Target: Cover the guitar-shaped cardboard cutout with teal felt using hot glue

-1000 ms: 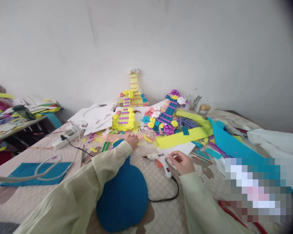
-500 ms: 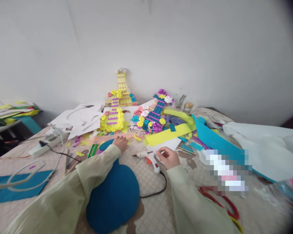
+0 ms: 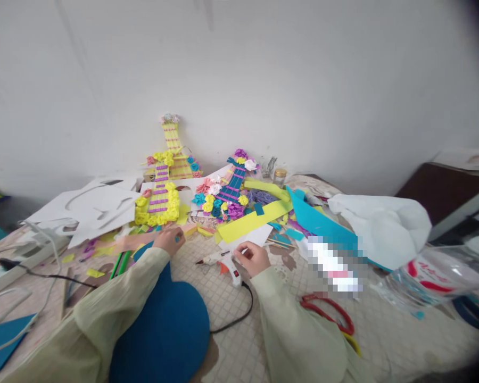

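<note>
My left hand [image 3: 170,242] is closed above the narrow top end of a blue guitar-shaped cutout [image 3: 163,324], with a small blue piece [image 3: 178,239] showing between its fingers. A white hot glue gun [image 3: 234,272] lies on its side on the table, its nozzle pointing left and its black cord curving down. Right behind the glue gun's body, my right hand [image 3: 254,259] has thumb and forefinger brought together; whatever they pinch is too small to make out. My left sleeve covers part of the cutout's left edge.
Decorated paper guitars in yellow [image 3: 157,194] and blue [image 3: 232,183] lean near the wall. Yellow strips [image 3: 255,221] and a long blue sheet [image 3: 323,223] lie behind my hands. Red-handled scissors [image 3: 331,311], a plastic bottle [image 3: 427,276] and a power strip [image 3: 19,260] flank the work area.
The view has swung right, showing more of the bottle. My left hand has turned, and a small blue piece now shows in its fingers. My right hand stays by the glue gun.
</note>
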The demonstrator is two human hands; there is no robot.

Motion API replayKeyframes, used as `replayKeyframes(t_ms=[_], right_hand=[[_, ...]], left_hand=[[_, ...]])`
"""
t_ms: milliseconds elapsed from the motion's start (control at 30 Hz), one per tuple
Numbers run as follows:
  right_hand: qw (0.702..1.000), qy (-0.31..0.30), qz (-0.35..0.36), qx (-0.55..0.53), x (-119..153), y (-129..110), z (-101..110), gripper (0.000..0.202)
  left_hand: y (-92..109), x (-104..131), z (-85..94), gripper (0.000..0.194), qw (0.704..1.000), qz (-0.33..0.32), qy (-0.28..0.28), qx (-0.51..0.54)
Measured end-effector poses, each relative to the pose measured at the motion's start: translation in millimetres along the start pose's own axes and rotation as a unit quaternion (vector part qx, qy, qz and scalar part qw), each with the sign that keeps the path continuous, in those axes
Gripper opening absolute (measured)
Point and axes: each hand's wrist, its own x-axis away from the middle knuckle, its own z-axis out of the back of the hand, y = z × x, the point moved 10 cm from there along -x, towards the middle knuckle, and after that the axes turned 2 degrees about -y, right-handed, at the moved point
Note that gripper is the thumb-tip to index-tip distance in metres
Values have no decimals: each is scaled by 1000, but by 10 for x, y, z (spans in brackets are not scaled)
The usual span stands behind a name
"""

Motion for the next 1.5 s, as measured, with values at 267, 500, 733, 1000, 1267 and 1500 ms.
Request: replayKeyframes(t_ms=[267,500,733,1000,1267,1500], right_hand=[[994,-62,-16,-92,70,-20,-210,25],[956,-215,-48,-192,374,-188,-729,47],[960,-193,-71,-193,450,-190,-764,30],[970,-78,-118,-198,413,-92,-521,32],[971,33,-150,-183,469,-66,-347,36],[975,34,-164,-148,446,25,-316,39]], left_hand=[[335,279,368,18,969,28,5,245],[1082,898,-34,23,867,44,-203,453],[1081,1098,-306,31,783,82,-239,568],[819,1047,-342,49,816,111,-201,530],[529,1075,-386,50,786,173,-99,585],[492,1090,-414,45,781,169,-85,595]])
